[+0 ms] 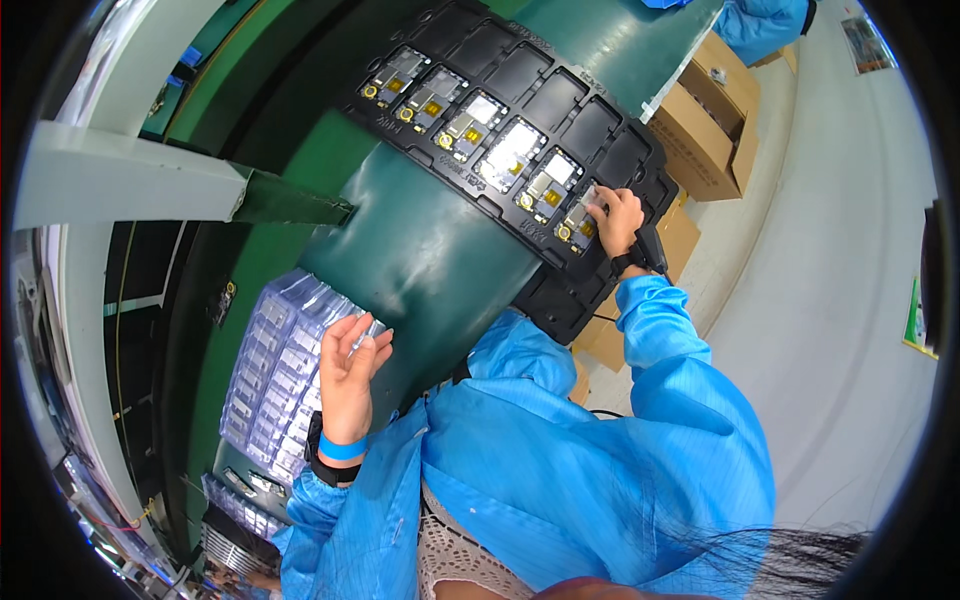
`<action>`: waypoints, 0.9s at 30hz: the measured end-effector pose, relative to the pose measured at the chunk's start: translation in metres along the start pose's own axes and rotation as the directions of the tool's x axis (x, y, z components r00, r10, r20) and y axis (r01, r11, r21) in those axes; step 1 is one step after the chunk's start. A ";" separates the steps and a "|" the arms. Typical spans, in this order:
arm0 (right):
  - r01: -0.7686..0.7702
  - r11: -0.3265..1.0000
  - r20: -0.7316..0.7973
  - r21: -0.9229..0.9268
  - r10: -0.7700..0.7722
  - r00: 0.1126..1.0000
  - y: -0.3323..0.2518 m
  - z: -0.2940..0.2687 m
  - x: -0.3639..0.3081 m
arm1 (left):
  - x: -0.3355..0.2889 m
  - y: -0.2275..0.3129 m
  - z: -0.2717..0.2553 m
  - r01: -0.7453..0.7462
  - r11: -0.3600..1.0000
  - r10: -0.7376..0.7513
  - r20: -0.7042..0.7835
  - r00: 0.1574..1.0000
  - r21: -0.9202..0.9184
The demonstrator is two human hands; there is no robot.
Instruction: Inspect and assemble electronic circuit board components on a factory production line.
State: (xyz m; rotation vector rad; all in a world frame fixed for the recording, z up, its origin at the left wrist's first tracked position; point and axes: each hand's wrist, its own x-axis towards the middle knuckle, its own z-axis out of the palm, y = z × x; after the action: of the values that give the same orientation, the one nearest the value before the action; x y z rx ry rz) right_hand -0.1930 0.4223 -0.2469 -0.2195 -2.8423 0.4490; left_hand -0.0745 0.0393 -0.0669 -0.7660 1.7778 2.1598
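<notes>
A black moulded tray (pixel 470 178) lies across the green bench, with several circuit boards in its near row of pockets. At the row's right end, my right hand (pixel 620 215) is closed, thumb and fingertips at the upper part of a circuit board (pixel 577 225); the fingers partly cover it. My left hand (pixel 348 375) is raised by the corner of a clear plastic blister tray (pixel 268 350) filled with small silver parts. Its fingers are curled toward the thumb around a small shiny piece too unclear to name.
Another black tray (pixel 560 300) sits under the right end of the first. Open cardboard boxes (pixel 690 140) stand beyond it on the right. A white post (pixel 130 180) juts in at the left. A person's blue sleeve (pixel 755 30) shows at the top right.
</notes>
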 end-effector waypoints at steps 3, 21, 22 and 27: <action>-0.087 0.988 0.014 -0.128 0.089 0.996 -0.022 -0.009 0.004 | -0.008 -0.002 -0.015 -0.017 0.999 0.015 -0.046 0.999 -0.044; 0.449 0.623 0.338 0.641 -0.754 0.563 -0.551 0.059 -0.058 | -0.073 -0.092 -0.160 0.093 0.591 0.513 -0.462 0.724 0.801; 0.488 0.625 0.368 0.609 -0.768 0.525 -0.567 0.081 -0.062 | -0.073 -0.099 -0.162 0.061 0.634 0.510 -0.476 0.717 0.771; 0.678 0.419 0.164 0.604 -0.898 0.409 -0.595 0.236 -0.080 | -0.070 -0.100 -0.165 0.050 0.698 0.475 -0.514 0.714 0.715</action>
State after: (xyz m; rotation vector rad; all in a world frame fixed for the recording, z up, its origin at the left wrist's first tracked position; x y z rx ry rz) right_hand -0.2451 -0.2196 -0.2915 1.5526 -2.6446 0.9799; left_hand 0.0736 -0.0862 -0.1327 -1.2386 2.9268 1.1022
